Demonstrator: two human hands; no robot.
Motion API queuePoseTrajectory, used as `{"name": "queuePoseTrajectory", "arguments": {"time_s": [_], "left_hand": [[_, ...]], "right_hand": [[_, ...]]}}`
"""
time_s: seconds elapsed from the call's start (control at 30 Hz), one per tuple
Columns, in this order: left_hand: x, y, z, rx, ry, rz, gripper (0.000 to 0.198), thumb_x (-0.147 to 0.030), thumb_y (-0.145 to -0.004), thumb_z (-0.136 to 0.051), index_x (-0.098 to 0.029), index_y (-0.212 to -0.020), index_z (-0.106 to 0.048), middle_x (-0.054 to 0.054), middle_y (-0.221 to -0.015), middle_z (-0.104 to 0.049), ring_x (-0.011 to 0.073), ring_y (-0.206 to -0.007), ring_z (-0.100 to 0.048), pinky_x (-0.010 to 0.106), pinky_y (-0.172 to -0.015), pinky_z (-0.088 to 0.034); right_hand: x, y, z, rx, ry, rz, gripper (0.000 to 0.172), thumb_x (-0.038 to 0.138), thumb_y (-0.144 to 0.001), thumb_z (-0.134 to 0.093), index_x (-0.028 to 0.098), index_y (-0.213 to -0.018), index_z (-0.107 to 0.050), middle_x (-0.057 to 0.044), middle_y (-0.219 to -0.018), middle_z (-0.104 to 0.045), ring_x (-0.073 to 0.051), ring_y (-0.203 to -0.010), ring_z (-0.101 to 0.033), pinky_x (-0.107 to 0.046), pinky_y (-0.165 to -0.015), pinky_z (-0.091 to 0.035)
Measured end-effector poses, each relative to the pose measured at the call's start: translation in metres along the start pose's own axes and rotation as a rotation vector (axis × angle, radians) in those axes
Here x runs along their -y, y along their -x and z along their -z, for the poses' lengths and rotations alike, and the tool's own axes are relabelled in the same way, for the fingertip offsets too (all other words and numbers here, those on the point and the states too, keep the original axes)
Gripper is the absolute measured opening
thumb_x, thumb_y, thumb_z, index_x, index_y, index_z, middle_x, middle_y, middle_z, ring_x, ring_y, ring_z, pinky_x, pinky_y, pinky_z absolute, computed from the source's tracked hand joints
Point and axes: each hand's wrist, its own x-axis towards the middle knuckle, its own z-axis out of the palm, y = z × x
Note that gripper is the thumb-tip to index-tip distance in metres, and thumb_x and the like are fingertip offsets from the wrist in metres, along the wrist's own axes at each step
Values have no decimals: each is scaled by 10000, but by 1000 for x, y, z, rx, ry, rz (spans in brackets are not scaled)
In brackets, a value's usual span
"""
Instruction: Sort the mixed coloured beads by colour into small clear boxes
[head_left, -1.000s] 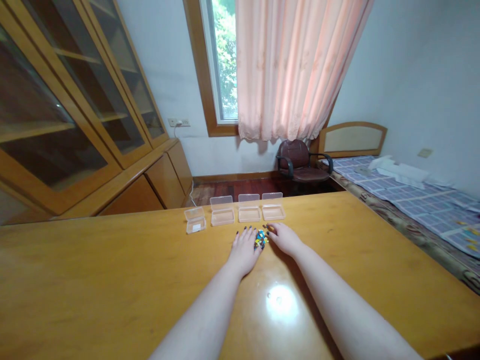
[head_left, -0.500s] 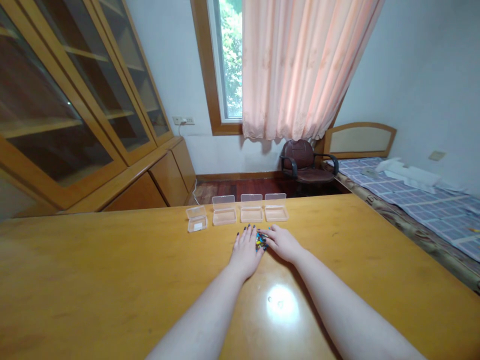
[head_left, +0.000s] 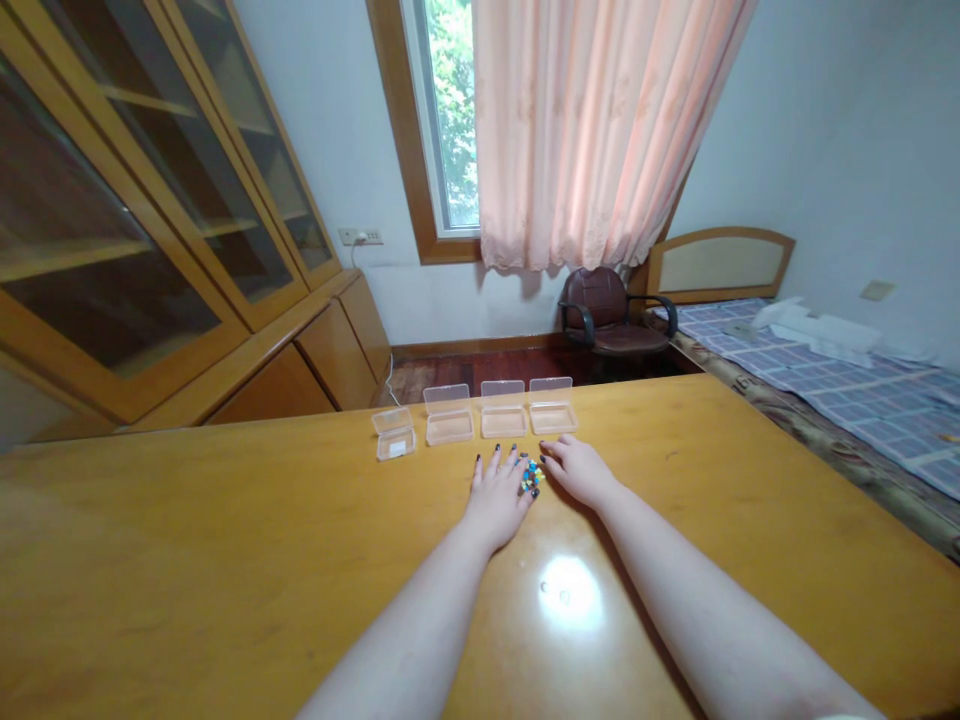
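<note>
A small heap of tiny blue, yellow, white and dark pieces [head_left: 532, 474] lies on the wooden table [head_left: 225, 560]; they are too small to name. My left hand [head_left: 496, 505] rests flat at the heap's left side, fingers spread, the thumb along its near edge. To the right, my right hand [head_left: 582, 472] is low over the table with loosely bent fingers pointing left, a small gap from the heap. I see nothing held in it. Beyond the hands stand a small clear box [head_left: 395, 444] and three larger clear boxes, including a middle one [head_left: 504, 422], all with lids raised.
Past the table's far edge is a brown armchair [head_left: 604, 310] below a pink curtain [head_left: 585, 130]. A glass-door cabinet [head_left: 172, 180] runs along the left wall. On the right is a bed [head_left: 810, 350] with a checked cover. Light reflects off the near tabletop.
My right hand has drawn away from the heap to the right, uncovering more of the pieces. The left hand stays beside them. The camera view has shifted slightly.
</note>
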Motion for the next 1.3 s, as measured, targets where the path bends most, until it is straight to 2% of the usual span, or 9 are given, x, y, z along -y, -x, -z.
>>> {"name": "queuePoseTrajectory", "arguments": {"time_s": [0.2,0.3,0.4,0.47,0.57,0.67,0.9,1.1,1.3], "left_hand": [[-1,0,-1,-12,-18,109,630,-461,-880,-370,-185,-1436,-262,83,-1519,-230,271,-1405,-139,531,-1132,-104],[-2,2,2,-7,-13,92,656,-483,-875,-381,-216,-1451,-216,86,-1532,-184,276,-1407,-134,535,-1126,-115],[-2,3,4,12,1,5,602,-498,-882,-365,-291,-1435,-250,49,-1530,-204,273,-1405,-140,550,-1121,-105],[-2,4,4,23,7,-19,577,-490,-888,-354,-287,-1424,-284,48,-1522,-231,269,-1403,-150,547,-1124,-100],[-3,3,5,21,7,14,593,-464,-885,-368,-232,-1425,-290,80,-1516,-240,265,-1403,-156,525,-1131,-111],[-4,3,7,11,11,62,639,-454,-877,-382,-188,-1442,-245,100,-1520,-220,263,-1404,-155,507,-1134,-128],[-6,5,7,23,5,-4,617,-480,-872,-379,-221,-1425,-289,74,-1522,-224,277,-1400,-161,533,-1127,-122],[-7,4,8,23,-7,72,630,-467,-874,-384,-159,-1417,-299,130,-1517,-215,273,-1407,-136,505,-1134,-118],[-6,5,8,42,-2,58,615,-452,-875,-381,-196,-1426,-282,87,-1519,-229,263,-1404,-149,522,-1132,-112]], "right_hand": [[1,5,3,65,-78,152,314,302,-907,-434,230,-1121,-652,-65,-938,-610,-155,-833,-589,-248,-780,-427],[3,6,4,80,-87,201,297,303,-903,-438,224,-1039,-690,-62,-876,-615,-154,-800,-591,-250,-753,-436],[3,6,4,54,-108,196,290,283,-895,-447,210,-1040,-687,-66,-903,-636,-160,-828,-599,-257,-762,-444],[3,6,4,50,-126,197,281,267,-889,-454,210,-1036,-687,-67,-931,-651,-162,-852,-603,-260,-776,-446],[2,6,4,57,-147,209,264,260,-885,-461,211,-992,-698,-60,-918,-661,-160,-853,-605,-257,-775,-447],[2,7,4,43,-155,208,278,258,-875,-476,224,-1065,-675,-56,-922,-652,-154,-825,-604,-252,-756,-447],[4,6,4,78,-101,184,309,311,-894,-454,245,-1102,-672,-61,-891,-639,-156,-804,-602,-243,-742,-438],[4,5,4,47,-82,161,317,301,-889,-454,239,-1126,-655,-58,-939,-649,-160,-827,-603,-246,-749,-437],[4,5,4,69,-55,119,327,322,-901,-426,231,-1102,-668,-60,-941,-649,-158,-829,-604,-243,-756,-431]]}}
